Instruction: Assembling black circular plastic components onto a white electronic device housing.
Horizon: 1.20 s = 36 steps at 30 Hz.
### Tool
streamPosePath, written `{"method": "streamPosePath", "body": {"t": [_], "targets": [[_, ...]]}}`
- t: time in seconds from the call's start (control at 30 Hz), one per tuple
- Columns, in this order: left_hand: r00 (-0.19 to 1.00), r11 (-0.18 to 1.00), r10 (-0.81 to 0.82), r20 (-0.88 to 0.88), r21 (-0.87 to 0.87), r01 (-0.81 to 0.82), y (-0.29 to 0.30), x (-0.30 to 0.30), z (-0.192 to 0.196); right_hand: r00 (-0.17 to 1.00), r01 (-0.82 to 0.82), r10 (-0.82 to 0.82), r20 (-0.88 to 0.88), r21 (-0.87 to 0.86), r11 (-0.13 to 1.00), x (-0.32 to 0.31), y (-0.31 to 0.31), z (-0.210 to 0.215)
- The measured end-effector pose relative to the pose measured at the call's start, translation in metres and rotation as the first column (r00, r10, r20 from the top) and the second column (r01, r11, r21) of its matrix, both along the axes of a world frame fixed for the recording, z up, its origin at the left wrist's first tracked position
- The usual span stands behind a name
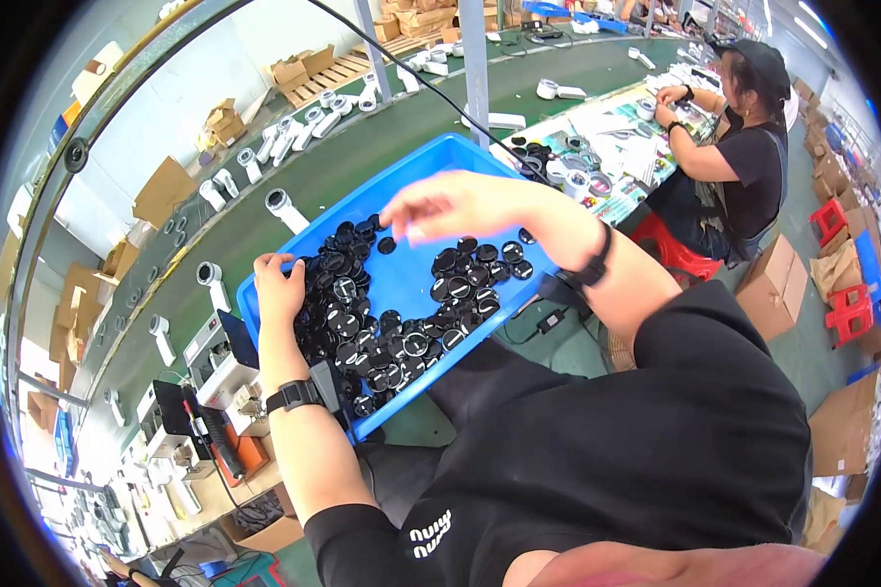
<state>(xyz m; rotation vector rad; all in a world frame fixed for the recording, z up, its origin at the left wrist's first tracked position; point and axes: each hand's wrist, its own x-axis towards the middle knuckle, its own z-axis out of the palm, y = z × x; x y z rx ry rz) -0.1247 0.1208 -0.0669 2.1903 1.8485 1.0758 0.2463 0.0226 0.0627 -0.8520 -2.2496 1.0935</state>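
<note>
A blue plastic tray lies tilted in front of me, with many round black discs heaped along its left and near sides. My left hand is at the tray's left wall, its fingers curled over the rim beside the heap. Above the tray's far part hovers my right hand, somewhat blurred, fingers stretched out and apart with nothing seen in them. Just below its fingertips sits a single disc. A second cluster of discs lies under and near my right forearm.
A green conveyor curves past on the left, carrying white handled parts. Small machines stand at the lower left. On the far right a co-worker sits at a table with white parts. A metal post rises behind the tray.
</note>
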Motion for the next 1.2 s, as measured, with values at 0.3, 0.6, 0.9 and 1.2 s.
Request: {"method": "streamPosePath", "body": {"t": [0.3,0.6,0.9,1.2], "targets": [[0.982,0.958,0.109,-0.154,-0.246,-0.145,-0.026,0.034,0.031,0.317,0.889,-0.834,-0.451,0.447,0.097,0.175,0.010,0.051],[0.997,0.974,0.070,0.010,-0.215,-0.067,-0.014,0.023,0.018,0.346,0.710,-0.799,0.493,0.419,0.566,0.290,0.253,-0.089],[0.998,0.987,0.051,0.037,-0.153,-0.045,-0.027,0.017,0.015,0.181,0.608,-0.697,0.694,0.478,0.633,0.208,0.267,-0.141],[0.989,0.984,0.072,-0.129,-0.154,-0.091,-0.024,0.046,0.026,0.299,0.618,-0.895,-0.331,-0.648,0.446,0.293,0.205,-0.044]]}}
